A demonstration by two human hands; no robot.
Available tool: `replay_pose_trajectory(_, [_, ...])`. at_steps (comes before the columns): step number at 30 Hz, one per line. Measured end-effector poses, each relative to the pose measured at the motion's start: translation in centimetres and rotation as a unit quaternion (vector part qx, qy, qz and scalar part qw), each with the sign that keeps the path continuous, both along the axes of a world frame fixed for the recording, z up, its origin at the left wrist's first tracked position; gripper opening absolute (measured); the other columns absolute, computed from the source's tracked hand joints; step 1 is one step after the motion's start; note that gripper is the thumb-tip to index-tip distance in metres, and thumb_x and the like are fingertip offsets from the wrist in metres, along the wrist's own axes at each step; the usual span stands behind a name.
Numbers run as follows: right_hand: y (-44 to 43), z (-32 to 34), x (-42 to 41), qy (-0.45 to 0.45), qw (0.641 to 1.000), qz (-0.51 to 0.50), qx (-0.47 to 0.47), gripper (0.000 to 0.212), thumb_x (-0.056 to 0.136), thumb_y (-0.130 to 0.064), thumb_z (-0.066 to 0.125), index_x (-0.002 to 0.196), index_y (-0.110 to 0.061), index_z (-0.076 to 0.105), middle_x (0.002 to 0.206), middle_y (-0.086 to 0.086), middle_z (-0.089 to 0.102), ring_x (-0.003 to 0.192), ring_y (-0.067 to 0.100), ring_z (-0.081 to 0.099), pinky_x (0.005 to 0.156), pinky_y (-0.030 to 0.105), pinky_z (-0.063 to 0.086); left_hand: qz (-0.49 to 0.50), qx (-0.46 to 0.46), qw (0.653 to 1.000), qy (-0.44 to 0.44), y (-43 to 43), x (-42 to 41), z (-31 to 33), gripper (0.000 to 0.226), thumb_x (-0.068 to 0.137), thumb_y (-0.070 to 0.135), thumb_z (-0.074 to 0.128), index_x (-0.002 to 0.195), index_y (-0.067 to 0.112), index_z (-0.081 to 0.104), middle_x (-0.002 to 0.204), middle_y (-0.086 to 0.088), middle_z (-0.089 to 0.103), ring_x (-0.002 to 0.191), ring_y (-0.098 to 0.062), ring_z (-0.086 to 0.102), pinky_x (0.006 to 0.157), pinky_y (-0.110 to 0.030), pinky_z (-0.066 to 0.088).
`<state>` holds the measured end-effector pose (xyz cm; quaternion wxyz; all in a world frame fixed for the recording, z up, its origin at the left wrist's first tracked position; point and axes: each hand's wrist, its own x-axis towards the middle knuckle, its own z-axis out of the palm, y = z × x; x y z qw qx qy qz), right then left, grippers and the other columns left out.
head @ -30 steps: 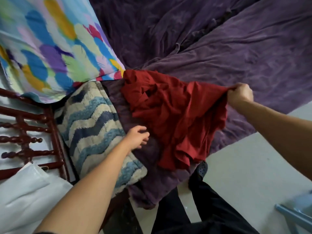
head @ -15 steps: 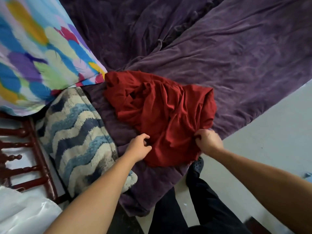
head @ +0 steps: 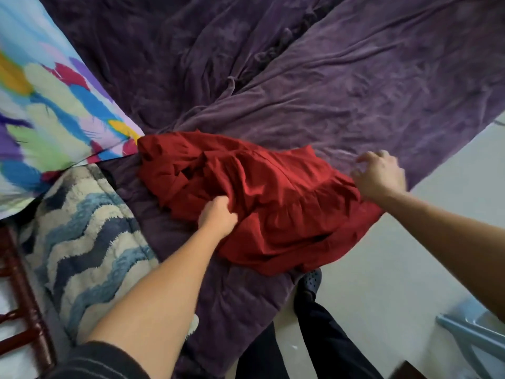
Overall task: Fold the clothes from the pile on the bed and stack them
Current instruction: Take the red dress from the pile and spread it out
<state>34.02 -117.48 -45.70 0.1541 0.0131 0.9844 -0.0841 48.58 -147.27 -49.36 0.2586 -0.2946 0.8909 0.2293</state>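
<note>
A crumpled red garment (head: 262, 198) with a gathered hem lies near the front edge of the bed, on the purple bedspread (head: 341, 99). My left hand (head: 217, 217) grips a bunch of the red cloth at the garment's near left side. My right hand (head: 378, 175) is at the garment's right edge, fingers spread and blurred by motion, holding nothing that I can see. Part of the garment hangs over the bed's edge.
A multicoloured pillow (head: 49, 110) lies at the left, a blue-and-cream wavy blanket (head: 84, 242) below it. A dark red wooden bed rail (head: 24, 296) stands at the far left. Pale floor (head: 396, 269), my dark trouser legs and a blue-grey frame (head: 470, 335) are at the lower right.
My left hand has taken hold of the red cloth. My right hand has let go of the hem and moved up and right to the garment's right edge, opening. The garment is spread wider.
</note>
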Motion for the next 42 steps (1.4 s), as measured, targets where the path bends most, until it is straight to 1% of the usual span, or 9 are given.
replay_pose_trajectory(6, [-11.4, -2.3, 2.3, -0.088, 0.948, 0.301, -0.05, 0.091, 0.072, -0.032, 0.074, 0.149, -0.033, 0.026, 0.155, 0.006, 0.024, 0.142, 0.027, 0.024, 0.106, 0.051, 0.033, -0.185, 0.07, 0.979, -0.037, 7.4, 9.8, 1.6, 0.021, 0.085, 0.026, 0.047, 0.089, 0.011, 0.062, 0.104, -0.013, 0.066, 0.104, -0.032, 0.057, 0.086, -0.034, 0.038])
replay_pose_trajectory(11, [-12.0, -2.8, 5.5, -0.153, 0.908, 0.391, 0.003, 0.033, 0.087, -0.037, 0.054, 0.116, -0.023, 0.061, 0.12, 0.009, 0.064, 0.113, 0.029, 0.057, 0.089, 0.033, 0.043, -0.034, 0.041, 0.993, -0.106, 3.5, 12.7, 1.3, 0.019, 0.083, 0.017, 0.051, 0.09, 0.002, 0.061, 0.105, -0.02, 0.065, 0.103, -0.037, 0.059, 0.084, -0.039, 0.045])
replay_pose_trajectory(16, [-7.5, -0.4, 10.6, -0.229, 0.86, 0.455, 0.019, 0.035, 0.086, -0.041, 0.047, 0.102, -0.016, 0.064, 0.108, 0.012, 0.067, 0.105, 0.033, 0.06, 0.083, 0.032, 0.044, 0.125, -0.063, 0.987, 0.078, -3.4, 7.8, 1.2, 0.029, 0.085, 0.012, 0.055, 0.113, 0.011, 0.062, 0.114, -0.017, 0.057, 0.108, -0.037, 0.055, 0.089, -0.042, 0.043])
replay_pose_trajectory(20, [-5.8, -1.1, 13.0, -0.309, 0.821, 0.477, 0.065, 0.041, 0.078, -0.042, 0.045, 0.099, -0.012, 0.063, 0.106, 0.012, 0.068, 0.101, 0.035, 0.061, 0.082, 0.035, 0.045, 0.049, -0.155, 0.974, 0.157, -6.9, 0.5, 0.5, 0.073, 0.08, 0.032, 0.069, 0.144, 0.023, 0.035, 0.145, -0.013, 0.035, 0.129, -0.035, 0.037, 0.102, -0.046, 0.036])
replay_pose_trajectory(23, [-6.0, -1.8, 13.2, -0.351, 0.809, 0.463, 0.085, 0.033, 0.082, -0.034, 0.054, 0.105, -0.013, 0.061, 0.11, 0.012, 0.066, 0.104, 0.034, 0.059, 0.084, 0.034, 0.045, 0.02, -0.114, 0.99, 0.075, -9.5, -4.0, -1.0, 0.1, 0.074, 0.045, 0.075, 0.151, 0.032, 0.012, 0.155, -0.011, 0.023, 0.14, -0.031, 0.026, 0.108, -0.049, 0.028])
replay_pose_trajectory(26, [-7.0, -1.6, 12.1, -0.421, 0.798, 0.425, 0.078, 0.032, 0.079, -0.031, 0.056, 0.107, -0.016, 0.063, 0.11, 0.008, 0.065, 0.103, 0.03, 0.06, 0.078, 0.03, 0.046, -0.018, -0.015, 0.999, -0.029, -10.3, -3.5, -2.6, 0.067, 0.077, 0.035, 0.074, 0.138, 0.033, 0.046, 0.138, -0.008, 0.052, 0.127, -0.03, 0.047, 0.106, -0.044, 0.037])
replay_pose_trajectory(30, [-11.1, -0.3, 8.5, -0.347, 0.878, 0.318, -0.083, 0.025, 0.074, -0.022, 0.06, 0.094, -0.027, 0.073, 0.089, -0.008, 0.071, 0.088, 0.018, 0.066, 0.078, 0.026, 0.05, -0.012, -0.042, 0.998, 0.043, -8.5, 4.8, -2.4, 0.019, 0.082, 0.022, 0.067, 0.1, 0.02, 0.071, 0.099, -0.013, 0.068, 0.1, -0.036, 0.06, 0.085, -0.041, 0.047])
replay_pose_trajectory(35, [-20.5, 0.0, 3.9, -0.073, 0.949, 0.27, -0.142, 0.031, 0.079, -0.025, 0.064, 0.11, -0.025, 0.067, 0.112, 0.007, 0.068, 0.105, 0.031, 0.062, 0.085, 0.036, 0.048, 0.012, -0.076, 0.989, 0.123, -9.8, 16.5, 0.2, 0.016, 0.067, 0.003, 0.075, 0.08, 0.01, 0.068, 0.073, -0.006, 0.062, 0.077, -0.033, 0.061, 0.065, -0.039, 0.051])
replay_pose_trajectory(42, [-27.2, -4.9, 6.7, -0.263, 0.913, 0.313, -0.006, 0.099, 0.067, -0.047, 0.079, 0.148, -0.026, 0.026, 0.141, 0.015, 0.047, 0.126, 0.035, 0.049, 0.102, 0.041, 0.043, 0.194, -0.022, 0.979, 0.051, -14.5, 22.4, 3.9, 0.034, 0.08, 0.024, 0.067, 0.113, 0.018, 0.063, 0.091, 0.0, 0.066, 0.084, -0.023, 0.063, 0.073, -0.031, 0.049])
